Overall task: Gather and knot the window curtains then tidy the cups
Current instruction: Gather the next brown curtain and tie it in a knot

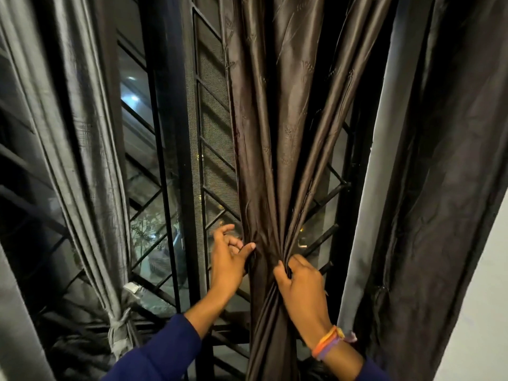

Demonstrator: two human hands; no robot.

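Observation:
A dark brown satin curtain [277,138] hangs in the middle of the window, its folds bunched to a narrow waist. My left hand [228,259] holds the left side of that waist, thumb pressed into the cloth, fingers curled behind it. My right hand [298,281] grips the right side of the bunch with curled fingers. A grey curtain [82,160] at the left hangs gathered, tied in a knot [118,329] near its bottom. No cups are in view.
Behind the curtains is a window with a black metal grille [209,171] and dark glass. A further dark curtain [445,174] with a pale lining hangs at the right, next to a light wall [483,312].

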